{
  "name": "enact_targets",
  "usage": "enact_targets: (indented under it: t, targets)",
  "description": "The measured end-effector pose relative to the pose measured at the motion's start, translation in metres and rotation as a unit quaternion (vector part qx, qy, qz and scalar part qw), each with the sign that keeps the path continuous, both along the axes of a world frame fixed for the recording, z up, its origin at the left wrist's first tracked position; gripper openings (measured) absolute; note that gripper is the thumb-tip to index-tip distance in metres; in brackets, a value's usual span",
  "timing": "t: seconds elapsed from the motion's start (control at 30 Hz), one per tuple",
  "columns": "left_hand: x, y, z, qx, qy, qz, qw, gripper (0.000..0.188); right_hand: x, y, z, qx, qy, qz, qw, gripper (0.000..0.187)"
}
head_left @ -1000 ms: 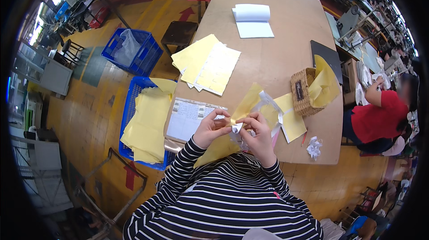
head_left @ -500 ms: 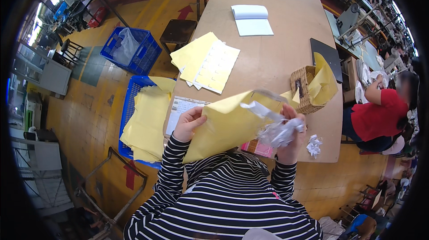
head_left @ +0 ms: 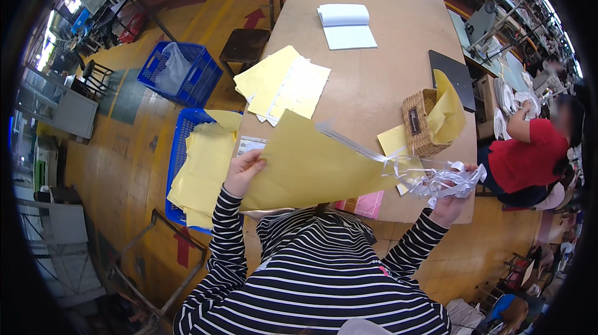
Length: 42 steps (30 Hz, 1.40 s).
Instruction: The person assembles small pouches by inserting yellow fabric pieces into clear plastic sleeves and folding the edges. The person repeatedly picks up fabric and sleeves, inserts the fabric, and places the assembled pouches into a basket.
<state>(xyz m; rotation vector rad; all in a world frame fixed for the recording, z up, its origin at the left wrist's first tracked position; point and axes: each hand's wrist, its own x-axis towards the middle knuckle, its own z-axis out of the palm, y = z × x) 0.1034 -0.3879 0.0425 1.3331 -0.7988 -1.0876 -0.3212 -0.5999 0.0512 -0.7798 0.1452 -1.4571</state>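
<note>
In the head view, the left hand is closed on the left edge of a large yellow sheet, fingers curled over the edge and thumb beneath. The right hand is closed around a crumpled bundle of clear plastic strip, which trails back as one thin strip across the top of the sheet. The sheet is held up over the near edge of the wooden table, its long axis running left to right between the two hands, its upper corner pointing away from the person.

On the table beyond the sheet lie one fanned stack of yellow and white papers, one open notebook farther off, one dark flat board to the right, and one wicker basket with yellow paper standing in it. Left of the table stand two blue crates: the nearer one holds yellow sheets, the farther one a clear bag. One brown stool sits by the table's left edge. One person in a red top sits to the table's right.
</note>
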Motion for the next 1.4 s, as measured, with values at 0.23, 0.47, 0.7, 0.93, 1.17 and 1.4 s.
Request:
enact_targets:
  t: [0.23, 0.47, 0.7, 0.93, 1.17, 1.4]
  targets:
    - [-0.017, -0.008, 0.013, 0.022, -0.004, -0.034, 0.999, 0.022, 0.069, 0.028, 0.036, -0.038, 0.161, 0.051, 0.985, 0.080]
    - [-0.031, -0.020, 0.025, -0.023, -0.176, -0.158, 0.971, 0.013, 0.148, 0.043, 0.056, -0.026, 0.400, 0.134, 0.906, 0.082]
    - [-0.055, -0.014, 0.049, -0.020, -0.194, -0.149, 0.970, 0.029, 0.167, 0.055, 0.056, -0.158, 0.476, 0.064, 0.863, 0.022]
    - [-0.056, -0.028, 0.045, 0.020, -0.159, 0.043, 0.986, 0.032, 0.143, 0.052, 0.053, -0.062, 0.355, -0.018, 0.933, 0.019]
    - [-0.028, -0.028, 0.021, 0.021, -0.119, 0.083, 0.989, 0.030, 0.036, 0.005, 0.012, 0.219, 0.156, -0.262, 0.927, 0.018]
    - [0.014, -0.024, -0.012, 0.052, -0.131, 0.140, 0.980, 0.021, -0.099, -0.018, -0.076, 0.243, 0.074, -0.536, 0.805, 0.022]
